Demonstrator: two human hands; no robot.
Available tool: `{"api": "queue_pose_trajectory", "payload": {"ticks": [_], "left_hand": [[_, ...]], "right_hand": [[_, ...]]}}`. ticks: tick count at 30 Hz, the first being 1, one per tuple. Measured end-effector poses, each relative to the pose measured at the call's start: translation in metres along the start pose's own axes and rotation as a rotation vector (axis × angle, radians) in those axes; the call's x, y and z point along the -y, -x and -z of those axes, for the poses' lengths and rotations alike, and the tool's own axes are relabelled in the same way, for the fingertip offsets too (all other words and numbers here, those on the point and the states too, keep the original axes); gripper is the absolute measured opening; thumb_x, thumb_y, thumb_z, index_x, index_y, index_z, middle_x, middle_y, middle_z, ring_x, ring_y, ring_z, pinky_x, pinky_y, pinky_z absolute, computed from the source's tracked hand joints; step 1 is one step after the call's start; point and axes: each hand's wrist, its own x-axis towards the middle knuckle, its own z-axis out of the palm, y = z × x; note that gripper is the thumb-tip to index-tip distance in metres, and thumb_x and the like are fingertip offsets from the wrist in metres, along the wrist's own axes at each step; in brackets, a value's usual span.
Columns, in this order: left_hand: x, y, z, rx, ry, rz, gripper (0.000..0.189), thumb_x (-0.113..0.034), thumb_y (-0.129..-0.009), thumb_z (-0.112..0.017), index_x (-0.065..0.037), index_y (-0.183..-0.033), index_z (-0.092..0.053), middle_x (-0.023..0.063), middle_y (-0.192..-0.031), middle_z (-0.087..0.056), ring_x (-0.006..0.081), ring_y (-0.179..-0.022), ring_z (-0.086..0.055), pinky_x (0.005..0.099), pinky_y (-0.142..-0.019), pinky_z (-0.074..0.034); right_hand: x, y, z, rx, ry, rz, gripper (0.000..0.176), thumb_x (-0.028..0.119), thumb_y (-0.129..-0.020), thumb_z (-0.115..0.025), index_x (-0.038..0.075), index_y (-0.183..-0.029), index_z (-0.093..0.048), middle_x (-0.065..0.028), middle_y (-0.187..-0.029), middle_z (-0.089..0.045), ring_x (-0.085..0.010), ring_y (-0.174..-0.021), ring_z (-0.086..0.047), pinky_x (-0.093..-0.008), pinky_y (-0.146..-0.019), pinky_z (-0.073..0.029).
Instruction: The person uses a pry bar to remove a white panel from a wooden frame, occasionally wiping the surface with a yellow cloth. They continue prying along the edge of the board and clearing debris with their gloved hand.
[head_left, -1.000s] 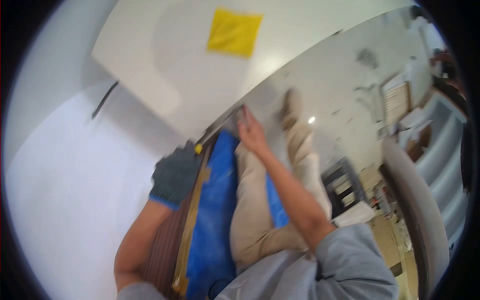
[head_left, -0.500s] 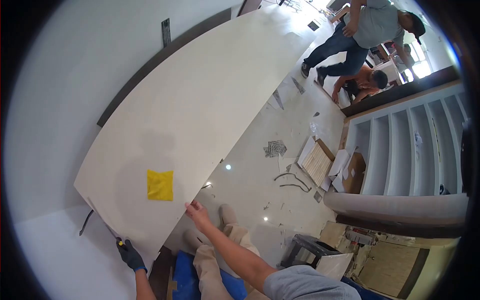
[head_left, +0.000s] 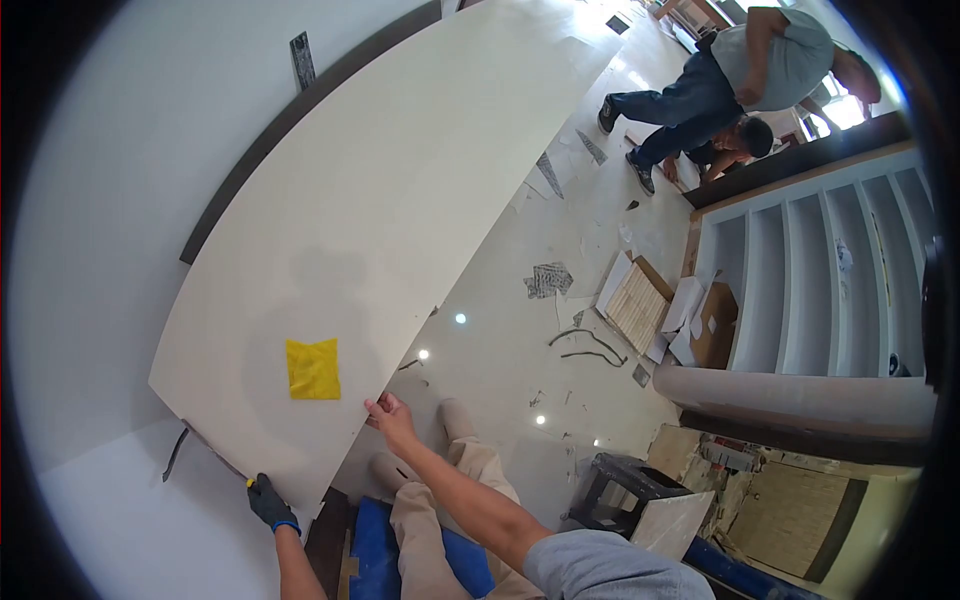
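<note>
A large cream-coloured sheet [head_left: 400,200] stretches away from me along the wall, with a square yellow cloth [head_left: 314,369] lying on it. My left hand [head_left: 272,504], in a dark glove with a blue cuff, is at the sheet's near-left edge. Its fingers are closed on a small yellow-ended tool [head_left: 250,483], mostly hidden, whose kind I cannot make out. A thin dark strip [head_left: 213,450] runs along the edge beyond that hand. My bare right hand [head_left: 392,418] pinches the sheet's right edge between thumb and fingers.
Two people [head_left: 770,60] are at the far right, one standing, one crouching. White shelving [head_left: 790,290], an open carton [head_left: 635,305] and a black step stool [head_left: 625,495] stand to the right. Scraps [head_left: 548,280] litter the floor. A blue object [head_left: 370,540] lies by my feet.
My left hand has shifted slightly right and up along the sheet's edge. My right hand still grips the edge. The standing person has stepped and turned.
</note>
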Motion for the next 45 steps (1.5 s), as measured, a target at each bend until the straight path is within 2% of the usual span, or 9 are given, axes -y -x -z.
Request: {"api": "queue_pose_trajectory", "payload": {"ticks": [12, 18, 19, 22, 24, 32, 35, 38, 45], "left_hand": [[-0.020, 0.024, -0.056, -0.011, -0.027, -0.088, 0.038, -0.027, -0.084, -0.063, 0.008, -0.100, -0.057, 0.0153, -0.098, -0.063, 0.0255, -0.082, -0.057, 0.0380, -0.074, -0.048], [0.021, 0.005, -0.080, 0.066, 0.008, -0.166, 0.034, -0.031, -0.090, -0.061, 0.002, -0.096, -0.067, 0.0081, -0.080, -0.068, 0.0198, -0.068, -0.060, 0.0330, -0.064, -0.049], [0.050, -0.013, -0.086, 0.140, 0.339, -0.061, 0.029, -0.028, -0.090, -0.061, -0.001, -0.096, -0.068, 0.0076, -0.082, -0.068, 0.0188, -0.068, -0.060, 0.0333, -0.060, -0.049], [-0.021, 0.028, -0.043, 0.216, 0.264, 0.074, 0.028, -0.024, -0.090, -0.057, -0.001, -0.105, -0.059, 0.0083, -0.087, -0.063, 0.0152, -0.067, -0.057, 0.0320, -0.061, -0.048], [-0.009, 0.031, 0.016, 0.155, -0.016, -0.135, 0.026, -0.018, -0.089, -0.059, -0.002, -0.110, -0.055, 0.0050, -0.080, -0.057, 0.0121, -0.062, -0.053, 0.0292, -0.054, -0.048], [-0.179, 0.128, 0.128, 0.471, -0.958, -0.189, 0.046, -0.020, -0.089, -0.063, -0.003, -0.130, -0.052, 0.0029, -0.070, -0.058, 0.0070, -0.049, -0.051, 0.0250, -0.046, -0.044], [-0.215, 0.156, 0.121, 0.733, -1.216, -0.131, 0.047, -0.023, -0.089, -0.063, -0.004, -0.130, -0.052, 0.0091, -0.078, -0.063, 0.0142, -0.061, -0.059, 0.0308, -0.059, -0.050], [-0.213, 0.161, 0.102, 0.899, -1.383, -0.484, 0.049, -0.026, -0.089, -0.061, -0.004, -0.132, -0.050, 0.0152, -0.087, -0.065, 0.0257, -0.075, -0.064, 0.0379, -0.069, -0.051], [-0.225, 0.157, 0.057, 0.937, -1.611, -0.599, 0.052, -0.027, -0.093, -0.055, -0.006, -0.138, -0.041, 0.0180, -0.093, -0.063, 0.0325, -0.082, -0.064, 0.0430, -0.071, -0.051]], "right_hand": [[0.061, -0.032, 0.030, -0.037, 0.066, 0.082, 0.022, 0.019, -0.090, -0.064, 0.006, -0.106, -0.057, -0.0019, -0.095, -0.064, -0.0132, -0.084, -0.062, -0.0320, -0.078, -0.052], [0.079, -0.050, 0.045, -0.116, 0.148, 0.194, 0.029, 0.022, -0.088, -0.065, 0.002, -0.109, -0.059, -0.0061, -0.089, -0.064, -0.0177, -0.086, -0.063, -0.0346, -0.075, -0.053], [0.095, -0.041, 0.042, -0.163, 0.590, 0.222, 0.031, 0.028, -0.089, -0.063, 0.002, -0.106, -0.061, -0.0081, -0.087, -0.065, -0.0190, -0.085, -0.064, -0.0352, -0.076, -0.053], [0.066, -0.064, 0.079, -0.013, 0.736, 0.362, 0.034, 0.035, -0.088, -0.061, 0.004, -0.100, -0.063, -0.0099, -0.085, -0.068, -0.0255, -0.076, -0.063, -0.0378, -0.073, -0.048], [0.082, -0.023, 0.049, -0.149, 0.314, 0.204, 0.045, 0.029, -0.089, -0.060, -0.003, -0.120, -0.057, -0.0051, -0.081, -0.065, -0.0116, -0.072, -0.057, -0.0267, -0.067, -0.046], [-0.002, 0.086, 0.074, -0.015, 0.489, 0.032, 0.045, 0.022, -0.090, -0.056, -0.005, -0.125, -0.052, -0.0134, -0.094, -0.067, -0.0160, -0.085, -0.064, -0.0288, -0.078, -0.048], [-0.034, 0.104, 0.071, -0.021, 0.457, -0.035, 0.042, 0.019, -0.089, -0.055, -0.002, -0.125, -0.053, -0.0169, -0.101, -0.067, -0.0251, -0.093, -0.065, -0.0335, -0.083, -0.048], [-0.065, 0.109, 0.062, 0.003, 0.582, 0.040, 0.041, 0.015, -0.089, -0.053, 0.003, -0.128, -0.051, -0.0188, -0.111, -0.063, -0.0330, -0.103, -0.060, -0.0377, -0.091, -0.046], [-0.035, 0.143, 0.007, 0.021, 0.728, 0.332, 0.054, 0.004, -0.091, -0.048, 0.008, -0.142, -0.032, -0.0159, -0.144, -0.036, -0.0330, -0.130, -0.039, -0.0389, -0.106, -0.036]]}}
